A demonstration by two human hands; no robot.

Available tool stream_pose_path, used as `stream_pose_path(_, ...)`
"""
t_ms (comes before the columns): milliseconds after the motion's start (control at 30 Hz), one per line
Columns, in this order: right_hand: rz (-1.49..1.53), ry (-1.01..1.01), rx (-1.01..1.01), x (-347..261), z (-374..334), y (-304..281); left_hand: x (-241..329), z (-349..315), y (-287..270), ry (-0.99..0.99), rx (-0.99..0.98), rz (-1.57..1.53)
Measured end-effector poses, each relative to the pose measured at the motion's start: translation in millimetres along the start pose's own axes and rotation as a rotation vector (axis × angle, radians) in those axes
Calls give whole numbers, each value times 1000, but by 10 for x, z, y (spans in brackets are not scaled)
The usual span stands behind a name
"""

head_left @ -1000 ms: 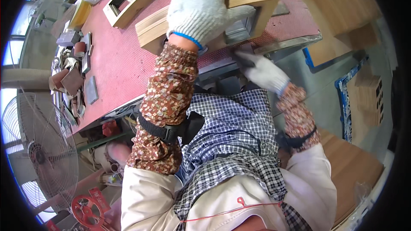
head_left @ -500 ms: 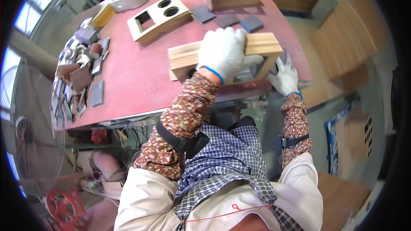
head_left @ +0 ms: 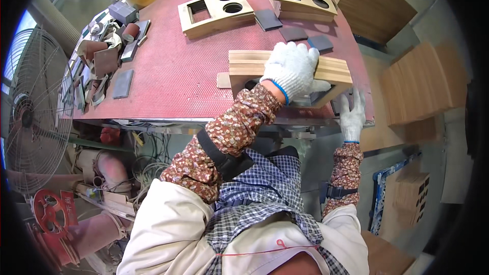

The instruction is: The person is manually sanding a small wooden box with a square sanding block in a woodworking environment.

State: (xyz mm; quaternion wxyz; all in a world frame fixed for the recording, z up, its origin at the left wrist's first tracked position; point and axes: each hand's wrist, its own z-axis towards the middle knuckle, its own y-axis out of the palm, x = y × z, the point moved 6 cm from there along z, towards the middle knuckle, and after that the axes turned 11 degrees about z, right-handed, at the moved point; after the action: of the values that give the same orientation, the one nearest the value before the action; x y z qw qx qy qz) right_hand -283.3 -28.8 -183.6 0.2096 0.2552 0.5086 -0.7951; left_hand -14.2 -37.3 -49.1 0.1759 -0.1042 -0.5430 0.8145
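Observation:
A wooden box frame (head_left: pixel 239 65) stands on edge near the front of the red table. My left hand (head_left: pixel 291 69), in a white knit glove, is closed over its upper edge, the thumb on the near side. Just beyond the box's right end, my gloved right hand (head_left: pixel 352 116) is at the table's front right corner, its fingers stretched out and apart. A dark flat piece (head_left: pixel 335 106) shows between that hand and the box; whether they touch I cannot tell. A small light wooden block (head_left: pixel 223 80) shows at the box's left end.
Two wooden panels with cutouts (head_left: pixel 216 12) (head_left: pixel 301 1) lie at the back of the red table (head_left: pixel 168 79). Dark flat pads (head_left: pixel 268 20) lie in front of them. Sanding scraps and rolls (head_left: pixel 107 56) crowd the left side. A caged fan (head_left: pixel 38 109) stands left; wooden boxes (head_left: pixel 428 84) stand right.
The view has shifted and levelled, so the table appears turned. My left hand keeps its grip on the box. My right hand's fingers now point straighter away from me.

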Motion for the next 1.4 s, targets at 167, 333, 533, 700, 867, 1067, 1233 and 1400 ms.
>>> stream_pose_path(167, 105, 32, -59, 17, 7, 86, -12, 107, 32, 25, -53, 35)
stream_pose_path(333, 18, 56, 83, -25, -296, -17, -104, 169, 140, -15, -223, 44)
stream_pose_path(533, 246, 18, 134, -387, -717, -310, -587, 294, -270, -158, -311, -177)
stream_pose_path(700, 858, 266, -134, -876, -1016, 87, -1411, 226, -588, -462, -11, -605)
stream_pose_path(867, 1075, 423, -575, -1466, -735, 911, -2047, -16, -264, -786, 308, -1210)
stream_pose_path(1067, 1329, 791, -590, -2352, -212, 1252, -2530, -265, 324, -1008, 642, -1621)
stream_pose_path(1233, 1119, 424, -523, -2801, 320, 1254, -2293, -654, 466, -1444, 831, -1863)
stream_pose_path(1400, 1045, 358, -588, -2847, 998, 1296, -2014, -706, 519, -1769, 632, -1984)
